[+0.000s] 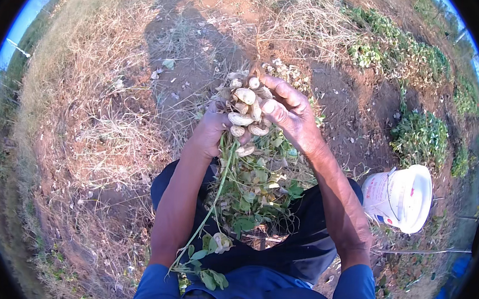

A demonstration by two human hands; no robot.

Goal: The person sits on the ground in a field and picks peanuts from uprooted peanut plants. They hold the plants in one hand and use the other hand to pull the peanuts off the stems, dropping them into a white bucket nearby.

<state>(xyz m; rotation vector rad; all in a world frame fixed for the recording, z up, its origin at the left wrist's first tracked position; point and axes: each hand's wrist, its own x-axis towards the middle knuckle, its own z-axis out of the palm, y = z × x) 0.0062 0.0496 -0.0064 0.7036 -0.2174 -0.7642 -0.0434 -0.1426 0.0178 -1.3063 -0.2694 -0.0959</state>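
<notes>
A cluster of pale peanut pods [244,104] hangs together between my two hands, above my knees. My left hand [214,125] grips the plant from the left, just where the pods meet the stems. Around the right side of the bunch curls my right hand [290,107], thumb against the pods and fingers behind near the root. From below the pods a long green stem [220,181] runs down over my lap, ending in leaves [209,276]. Some pods and fingertips are hidden behind the bunch.
A white plastic bucket [398,198] with writing and a wire handle stands by my right knee. Leafy peanut plants [245,191] lie between my legs. Green plants [421,137] stand at the right; dry straw [119,137] covers soil at the left.
</notes>
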